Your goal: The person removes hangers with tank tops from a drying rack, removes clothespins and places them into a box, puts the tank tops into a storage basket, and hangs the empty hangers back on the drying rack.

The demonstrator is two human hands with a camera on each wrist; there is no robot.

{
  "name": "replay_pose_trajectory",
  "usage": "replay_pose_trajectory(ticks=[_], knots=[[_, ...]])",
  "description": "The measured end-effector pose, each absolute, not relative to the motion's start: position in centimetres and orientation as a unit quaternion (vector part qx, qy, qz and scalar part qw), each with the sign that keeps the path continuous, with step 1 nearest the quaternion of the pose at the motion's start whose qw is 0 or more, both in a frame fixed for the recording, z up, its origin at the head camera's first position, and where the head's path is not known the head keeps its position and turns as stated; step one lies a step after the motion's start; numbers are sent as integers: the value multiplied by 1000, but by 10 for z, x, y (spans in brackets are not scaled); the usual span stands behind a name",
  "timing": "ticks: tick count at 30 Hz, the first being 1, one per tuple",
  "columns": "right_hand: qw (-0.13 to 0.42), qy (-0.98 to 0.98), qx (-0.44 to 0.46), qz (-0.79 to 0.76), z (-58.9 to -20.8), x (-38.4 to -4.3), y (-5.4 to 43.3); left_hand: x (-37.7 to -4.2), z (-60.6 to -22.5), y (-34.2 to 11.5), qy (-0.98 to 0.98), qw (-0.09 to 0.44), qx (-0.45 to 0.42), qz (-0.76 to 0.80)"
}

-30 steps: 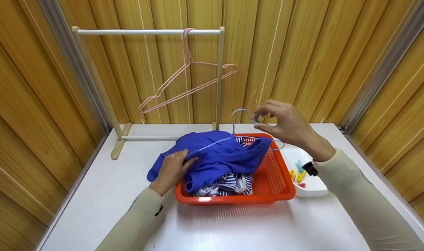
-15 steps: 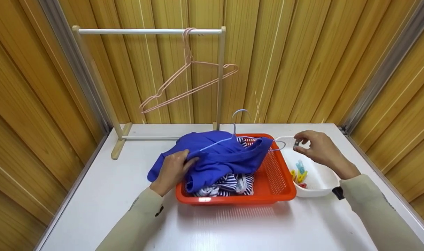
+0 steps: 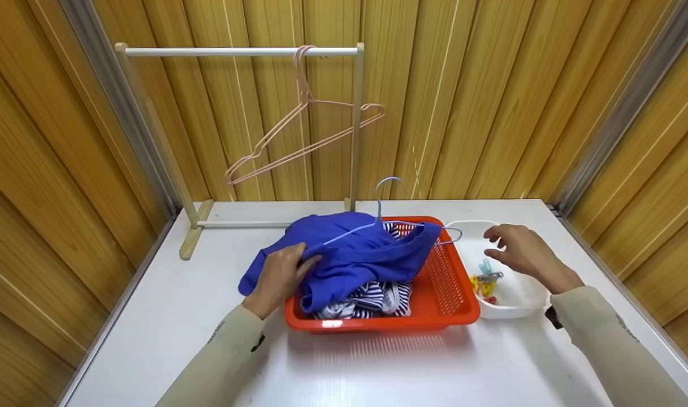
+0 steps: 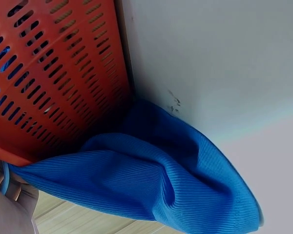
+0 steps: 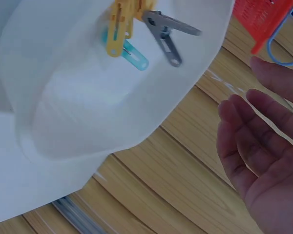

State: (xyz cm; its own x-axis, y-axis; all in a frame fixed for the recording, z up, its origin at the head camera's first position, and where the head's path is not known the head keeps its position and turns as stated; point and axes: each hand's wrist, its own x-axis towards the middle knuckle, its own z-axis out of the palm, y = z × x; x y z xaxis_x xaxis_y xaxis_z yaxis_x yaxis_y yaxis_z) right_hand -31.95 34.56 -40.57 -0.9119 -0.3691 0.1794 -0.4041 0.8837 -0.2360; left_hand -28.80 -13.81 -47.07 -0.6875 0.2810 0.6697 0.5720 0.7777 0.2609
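Note:
My left hand grips the edge of a blue garment together with one arm of a light blue wire hanger. The hanger's other end sticks out of the garment at the right, with its hook upright. In the left wrist view, a ribbed part of the blue garment hangs over the side of the red basket. My right hand is over the white bin, its fingers loosely bent and holding nothing. A grey clothespin lies in that bin beside yellow clothespins and a light blue clothespin.
Striped clothing lies in the basket under the blue garment. Behind stands a rack with a white rail, where pink hangers hang near its right post. Wood-patterned panels enclose the white table.
My right hand has moved right from beside the hanger hook to over the white bin and let the grey clothespin go into it. The left hand has stayed in place.

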Motion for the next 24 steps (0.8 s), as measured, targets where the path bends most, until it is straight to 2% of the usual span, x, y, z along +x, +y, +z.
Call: replay_pose_trajectory(ticks=[10, 16, 24], knots=[[162, -938, 269, 148, -367, -317, 287, -288, -469, -140, -893, 303, -234, -237], [172, -926, 305, 145, -372, -326, 259, -287, -471, -139, -891, 304, -234, -242], [185, -914, 326, 153, -385, -335, 245, -286, -470, -137, -892, 308, -234, -233]])
